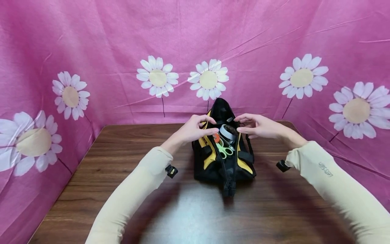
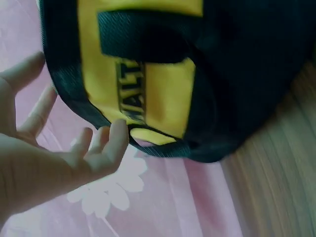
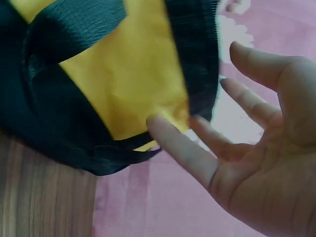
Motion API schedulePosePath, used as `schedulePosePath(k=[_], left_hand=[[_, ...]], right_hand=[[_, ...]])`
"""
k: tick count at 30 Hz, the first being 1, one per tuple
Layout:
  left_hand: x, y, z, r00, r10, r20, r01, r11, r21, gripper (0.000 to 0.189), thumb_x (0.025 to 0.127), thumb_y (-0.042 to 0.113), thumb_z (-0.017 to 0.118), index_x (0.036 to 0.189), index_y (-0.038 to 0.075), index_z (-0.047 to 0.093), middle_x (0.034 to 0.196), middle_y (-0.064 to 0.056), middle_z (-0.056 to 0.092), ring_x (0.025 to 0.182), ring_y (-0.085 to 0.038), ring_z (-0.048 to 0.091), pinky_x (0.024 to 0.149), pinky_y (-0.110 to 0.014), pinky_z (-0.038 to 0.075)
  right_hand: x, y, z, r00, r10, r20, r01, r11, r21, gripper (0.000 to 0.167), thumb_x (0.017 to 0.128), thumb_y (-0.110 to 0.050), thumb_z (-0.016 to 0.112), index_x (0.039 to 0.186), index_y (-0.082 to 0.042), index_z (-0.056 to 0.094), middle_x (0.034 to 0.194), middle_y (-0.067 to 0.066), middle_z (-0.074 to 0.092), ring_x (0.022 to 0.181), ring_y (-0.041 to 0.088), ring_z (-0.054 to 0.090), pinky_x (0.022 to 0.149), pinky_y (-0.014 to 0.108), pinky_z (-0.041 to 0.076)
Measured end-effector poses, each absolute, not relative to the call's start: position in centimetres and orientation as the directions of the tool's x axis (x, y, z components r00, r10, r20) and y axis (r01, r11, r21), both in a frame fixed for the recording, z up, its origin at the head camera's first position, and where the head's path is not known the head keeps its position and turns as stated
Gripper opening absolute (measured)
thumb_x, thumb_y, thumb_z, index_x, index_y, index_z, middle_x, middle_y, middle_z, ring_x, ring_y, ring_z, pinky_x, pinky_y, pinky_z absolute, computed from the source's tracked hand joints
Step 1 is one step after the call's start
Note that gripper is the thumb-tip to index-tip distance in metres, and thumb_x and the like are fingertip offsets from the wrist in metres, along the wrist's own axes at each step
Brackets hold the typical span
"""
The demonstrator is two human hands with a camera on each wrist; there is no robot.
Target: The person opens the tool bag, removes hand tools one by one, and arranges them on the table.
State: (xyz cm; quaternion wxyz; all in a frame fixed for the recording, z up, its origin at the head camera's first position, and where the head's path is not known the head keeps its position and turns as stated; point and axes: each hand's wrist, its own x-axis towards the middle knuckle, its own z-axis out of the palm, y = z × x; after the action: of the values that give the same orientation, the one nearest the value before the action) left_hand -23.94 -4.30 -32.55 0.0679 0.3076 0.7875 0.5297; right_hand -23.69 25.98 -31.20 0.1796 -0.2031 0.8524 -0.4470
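A black and yellow tool bag [image 1: 210,162] stands unzipped on the table between both hands. My left hand [image 1: 193,130] is at the left edge of its opening, thumb and fingers apart; in the left wrist view some fingertips [image 2: 117,129] lie against the yellow side panel. On the opposite side, my right hand [image 1: 260,126] has its fingers spread, the long fingers [image 3: 182,150] beside the bag's side and the thumb apart from the rim. Inside the bag show green-handled scissors [image 1: 224,151], a white roll [image 1: 226,132], a dark brown item [image 1: 230,128] and a small orange piece [image 1: 216,137].
The bag rests on a dark wooden table [image 1: 128,162]. Behind and around the table hangs a pink cloth [image 1: 115,51] printed with white daisies. Black carry straps [image 1: 246,156] stand out from the bag's sides, and a zipper end [image 1: 229,189] hangs at its front.
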Motion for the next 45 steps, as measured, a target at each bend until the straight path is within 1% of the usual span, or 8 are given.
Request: schedulePosePath(k=[4, 9, 14, 18, 23, 30, 34, 45], left_hand=[[-25.0, -4.5, -32.9, -0.8, 0.582, 0.144, 0.369, 0.29, 0.883, 0.034, 0.091, 0.028, 0.078, 0.119, 0.014, 0.068, 0.096, 0.0, 0.061, 0.069, -0.014, 0.048, 0.06, -0.026, 0.04], [-25.4, -4.7, -33.1, -0.812, 0.581, 0.06, 0.305, 0.335, 0.891, 0.044, 0.091, 0.038, 0.077, 0.124, 0.014, 0.063, 0.131, 0.0, 0.056, 0.104, -0.023, 0.063, 0.081, -0.032, 0.052], [-25.4, -5.0, -33.4, -0.818, 0.573, 0.06, 0.332, 0.383, 0.862, 0.042, 0.091, 0.036, 0.078, 0.119, 0.01, 0.06, 0.106, -0.006, 0.065, 0.094, -0.023, 0.059, 0.077, -0.03, 0.05], [-25.5, -5.3, -33.9, -0.814, 0.58, 0.011, 0.287, 0.387, 0.876, 0.041, 0.091, 0.032, 0.078, 0.119, 0.009, 0.059, 0.093, -0.005, 0.066, 0.083, -0.031, 0.059, 0.067, -0.031, 0.051], [-26.1, -5.6, -34.1, -0.807, 0.59, 0.001, 0.253, 0.344, 0.904, 0.04, 0.092, 0.03, 0.078, 0.117, 0.007, 0.057, 0.087, -0.009, 0.063, 0.088, -0.045, 0.057, 0.063, -0.03, 0.051], [-26.0, -6.4, -34.8, -0.826, 0.561, -0.044, 0.208, 0.377, 0.903, 0.036, 0.091, 0.029, 0.079, 0.11, 0.009, 0.056, 0.085, -0.009, 0.062, 0.074, -0.026, 0.06, 0.06, -0.028, 0.053], [-25.6, -6.7, -34.9, -0.822, 0.567, -0.047, 0.214, 0.385, 0.898, 0.029, 0.093, 0.023, 0.075, 0.11, 0.007, 0.057, 0.087, -0.008, 0.06, 0.07, -0.018, 0.058, 0.059, -0.028, 0.053], [-25.2, -8.0, -33.8, -0.822, 0.566, -0.064, 0.256, 0.467, 0.846, 0.013, 0.094, 0.012, 0.065, 0.105, 0.006, 0.062, 0.078, -0.015, 0.06, 0.059, -0.029, 0.056, 0.053, -0.031, 0.052]], right_hand=[[-24.5, 25.4, -32.0, -0.832, -0.53, -0.167, -0.152, 0.505, -0.849, 0.064, 0.099, -0.027, 0.07, 0.152, -0.014, 0.037, 0.158, 0.02, 0.029, 0.131, 0.042, 0.049, 0.092, 0.059, 0.054], [-24.6, 24.8, -32.4, -0.834, -0.517, -0.194, -0.123, 0.517, -0.847, 0.063, 0.099, -0.03, 0.07, 0.151, -0.016, 0.038, 0.15, 0.02, 0.034, 0.117, 0.038, 0.054, 0.083, 0.055, 0.059], [-24.0, 25.1, -33.2, -0.858, -0.491, -0.152, -0.154, 0.527, -0.836, 0.052, 0.098, -0.011, 0.065, 0.146, -0.01, 0.044, 0.135, 0.024, 0.042, 0.102, 0.03, 0.063, 0.073, 0.049, 0.062], [-23.7, 26.0, -34.0, -0.857, -0.504, -0.105, -0.185, 0.492, -0.851, 0.052, 0.098, -0.006, 0.061, 0.147, -0.009, 0.043, 0.141, 0.024, 0.038, 0.09, 0.025, 0.065, 0.072, 0.05, 0.062], [-23.9, 26.8, -34.2, -0.853, -0.517, -0.069, -0.198, 0.444, -0.874, 0.057, 0.1, -0.006, 0.061, 0.151, -0.009, 0.036, 0.148, 0.024, 0.032, 0.098, 0.026, 0.064, 0.074, 0.051, 0.062], [-24.1, 27.0, -34.4, -0.852, -0.516, -0.091, -0.186, 0.46, -0.868, 0.063, 0.101, -0.007, 0.06, 0.155, -0.007, 0.028, 0.145, 0.026, 0.037, 0.109, 0.034, 0.06, 0.075, 0.052, 0.061], [-23.8, 27.3, -34.6, -0.877, -0.471, -0.095, -0.149, 0.454, -0.878, 0.059, 0.1, -0.004, 0.058, 0.152, -0.004, 0.031, 0.128, 0.028, 0.047, 0.109, 0.031, 0.061, 0.074, 0.055, 0.061], [-23.3, 28.1, -34.2, -0.9, -0.424, -0.1, -0.129, 0.478, -0.869, 0.057, 0.098, -0.007, 0.066, 0.149, -0.001, 0.043, 0.121, 0.028, 0.049, 0.088, 0.021, 0.069, 0.074, 0.048, 0.062]])
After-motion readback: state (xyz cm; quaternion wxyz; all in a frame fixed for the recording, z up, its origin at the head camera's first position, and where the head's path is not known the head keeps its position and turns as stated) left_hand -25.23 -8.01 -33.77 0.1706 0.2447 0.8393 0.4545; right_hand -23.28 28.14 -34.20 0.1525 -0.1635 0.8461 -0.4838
